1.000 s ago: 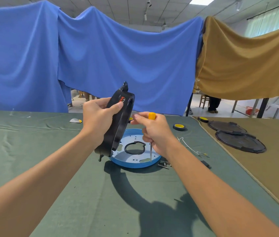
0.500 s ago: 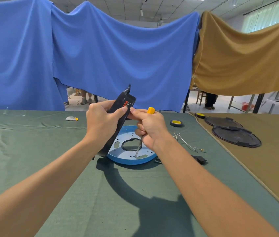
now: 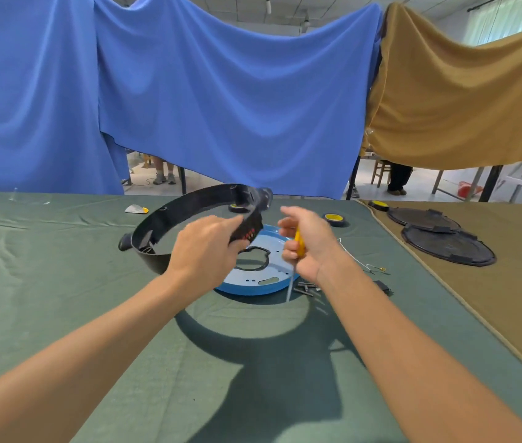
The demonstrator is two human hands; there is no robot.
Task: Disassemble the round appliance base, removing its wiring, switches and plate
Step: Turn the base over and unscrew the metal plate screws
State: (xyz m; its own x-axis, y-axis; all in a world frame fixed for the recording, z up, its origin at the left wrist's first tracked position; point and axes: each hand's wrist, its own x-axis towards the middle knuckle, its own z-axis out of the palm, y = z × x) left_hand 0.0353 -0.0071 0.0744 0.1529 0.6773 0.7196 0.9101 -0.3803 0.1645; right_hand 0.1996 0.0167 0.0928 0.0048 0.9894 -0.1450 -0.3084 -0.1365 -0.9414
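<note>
Centrally in the frame, the left hand gripped the black ring of the base by its near right side, fingers curled round the section with the small red marks. The ring hung tilted over the green cloth, its right part over the blue plate; whether its left edge touched the cloth could not be told. The plate lay flat on the cloth just below centre, with a large cutout in its middle. Right of centre, the right hand was clenched round the yellow handle of a screwdriver, whose thin shaft pointed down past the plate's right edge. Several dark screws lay just beside that edge, with a white wire and a small black part further right. Two round black covers overlapped on the tan cloth at the right, and a roll of tape sat behind the right hand.
</note>
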